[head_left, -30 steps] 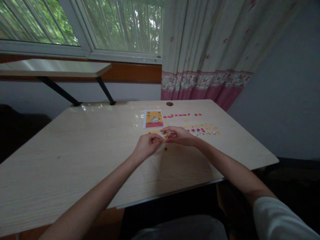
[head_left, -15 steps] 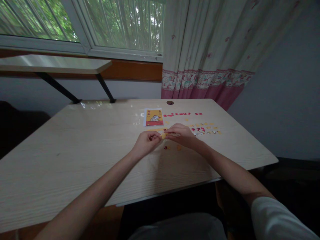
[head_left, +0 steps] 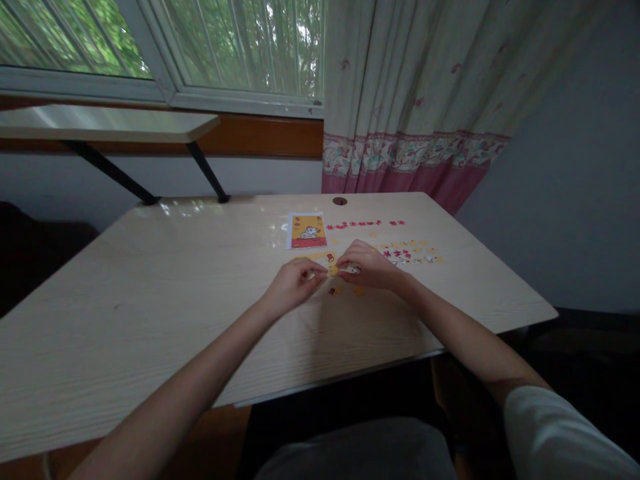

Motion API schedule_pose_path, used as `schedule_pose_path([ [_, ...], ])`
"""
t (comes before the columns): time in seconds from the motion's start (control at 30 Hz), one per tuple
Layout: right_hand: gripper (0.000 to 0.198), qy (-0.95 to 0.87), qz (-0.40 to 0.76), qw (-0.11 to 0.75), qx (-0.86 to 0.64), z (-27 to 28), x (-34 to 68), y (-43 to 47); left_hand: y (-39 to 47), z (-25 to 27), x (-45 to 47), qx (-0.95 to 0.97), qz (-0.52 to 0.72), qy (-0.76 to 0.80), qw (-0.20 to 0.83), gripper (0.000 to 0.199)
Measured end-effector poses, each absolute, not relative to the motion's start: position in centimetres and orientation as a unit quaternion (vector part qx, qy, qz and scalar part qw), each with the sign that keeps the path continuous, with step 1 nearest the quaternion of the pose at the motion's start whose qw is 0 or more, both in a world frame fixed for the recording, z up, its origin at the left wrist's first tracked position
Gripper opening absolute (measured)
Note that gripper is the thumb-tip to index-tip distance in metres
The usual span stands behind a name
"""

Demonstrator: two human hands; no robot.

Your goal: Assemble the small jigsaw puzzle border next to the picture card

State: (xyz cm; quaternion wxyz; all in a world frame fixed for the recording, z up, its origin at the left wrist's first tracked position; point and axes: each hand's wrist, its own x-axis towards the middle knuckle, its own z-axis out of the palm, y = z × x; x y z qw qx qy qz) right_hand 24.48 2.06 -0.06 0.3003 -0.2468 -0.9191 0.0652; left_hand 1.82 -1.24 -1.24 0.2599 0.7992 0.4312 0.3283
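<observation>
A small yellow jigsaw puzzle piece [head_left: 333, 271] is pinched between both hands, just above the table. My left hand [head_left: 294, 285] is closed, with thumb and fingertips at the piece's left edge. From the right, my right hand [head_left: 369, 265] grips the same piece, fingers bent together. Just beyond the fingers lies a joined strip of yellow puzzle [head_left: 315, 256] with a red patch at its right end. Nearer to me, a dark red and yellow piece [head_left: 333, 291] and an orange-yellow piece [head_left: 358, 291] lie loose on the wood.
A picture card [head_left: 309, 231] with a white cartoon animal lies behind the strip. Red pieces [head_left: 367, 224] form a row to its right. Several yellow, red and white pieces [head_left: 405, 254] lie right of my hand on the pale table [head_left: 165, 293]. A raised shelf [head_left: 115, 125] stands back left.
The fingertips have shifted slightly, so the yellow piece and the strip's red patch show more plainly. The whole view has tilted a little; the loose pieces stay where they were.
</observation>
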Motion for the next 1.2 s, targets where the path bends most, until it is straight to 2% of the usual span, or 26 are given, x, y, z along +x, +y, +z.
schedule_pose_path([
  [0.13, 0.008, -0.92, 0.11, 0.227, -0.299, -0.45, 24.89, 2.59, -1.18, -1.38, 1.26, 0.872, 0.271, 0.385, 0.136, 0.022],
  [0.4, 0.013, -0.921, 0.122, 0.15, -0.338, 0.11, 24.47, 1.97, -1.3, -1.68, 1.55, 0.892, 0.201, 0.402, 0.044, 0.029],
  [0.83, 0.02, -0.925, 0.099, 0.141, -0.338, -0.24, 24.72, 2.28, -1.38, -1.91, 1.6, 0.897, 0.197, 0.393, 0.035, 0.03],
  [1.2, 0.018, -0.939, 0.088, 0.128, -0.306, -0.86, 24.72, 2.78, -1.35, -2.14, 1.63, 0.908, 0.191, 0.372, 0.031, 0.034],
])
